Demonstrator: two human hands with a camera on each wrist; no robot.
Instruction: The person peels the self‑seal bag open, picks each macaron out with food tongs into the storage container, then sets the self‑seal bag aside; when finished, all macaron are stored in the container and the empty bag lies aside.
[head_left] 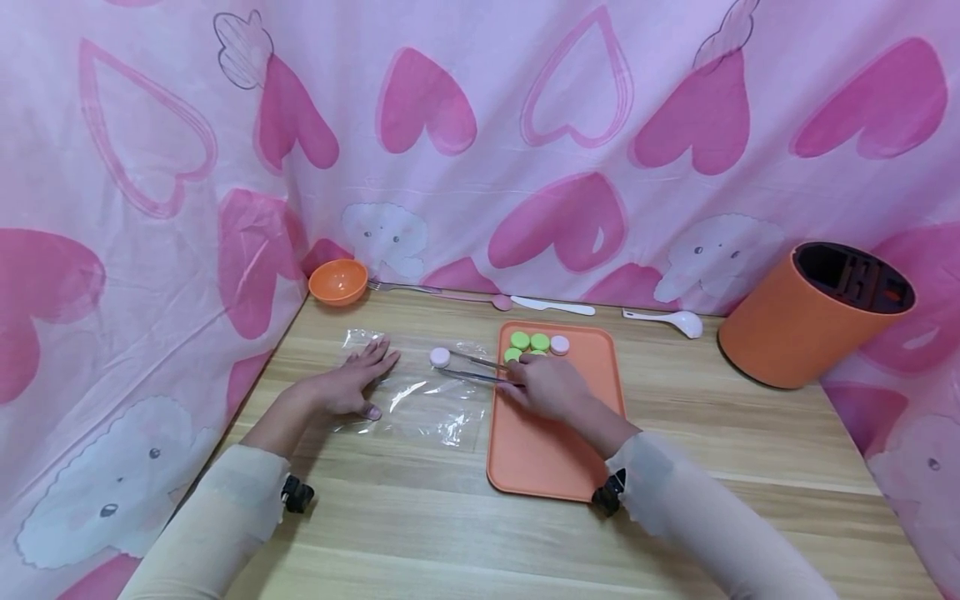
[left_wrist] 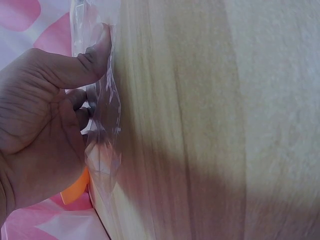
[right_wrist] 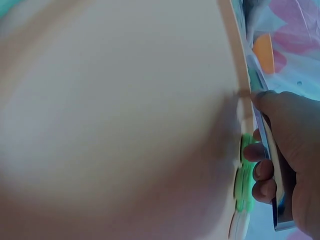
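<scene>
My left hand (head_left: 358, 382) lies with fingers spread on a clear plastic bag (head_left: 427, 408), pressing its left side to the table. In the left wrist view, the thumb rests along the crinkled bag edge (left_wrist: 107, 95). With my right hand (head_left: 551, 385) I grip metal tongs (head_left: 476, 377), which reach left from the tray over the bag. At their tips is a pale pink macaron (head_left: 439, 357); whether the tips pinch it I cannot tell. Several green macarons (head_left: 539, 342) and a pink macaron (head_left: 559, 345) sit at the far end of the orange tray (head_left: 555, 467), partly hidden by my right hand.
Along the back lie a fork (head_left: 405, 287), a pink spoon (head_left: 501, 302), a white knife (head_left: 553, 307) and a white ladle (head_left: 684, 323). An orange bowl (head_left: 338, 283) stands in the back left corner. A large orange knife block (head_left: 806, 325) stands at the right. Pink curtains border the wooden table.
</scene>
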